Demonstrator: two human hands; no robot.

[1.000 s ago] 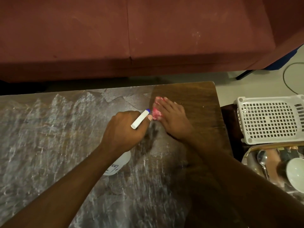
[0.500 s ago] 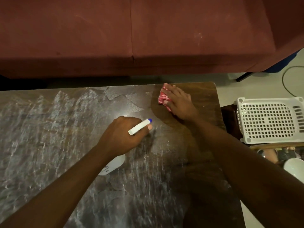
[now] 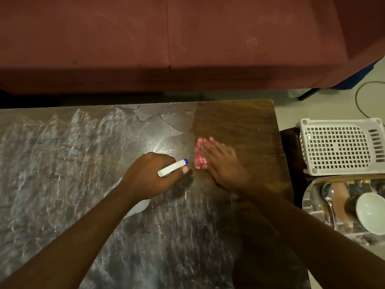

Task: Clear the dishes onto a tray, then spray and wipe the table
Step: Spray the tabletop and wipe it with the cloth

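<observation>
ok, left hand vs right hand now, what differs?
Hold: the left hand is curled round the spray bottle; the right hand lies flat, fingers straight, pressing the red checked cloth on the table.
Place: left hand is over the streaky surface; right hand is on the darker, streak-free strip.
Sharpness: right hand is blurred, left hand crisp.
Shared: both close together near the table's right end.

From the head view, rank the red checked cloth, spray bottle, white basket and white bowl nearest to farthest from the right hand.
1. Red checked cloth: pressed under the right hand, touching.
2. Spray bottle: just left, held by the left hand.
3. White basket: off the table, to the right.
4. White bowl: on the tray, right and nearer the person.
</observation>
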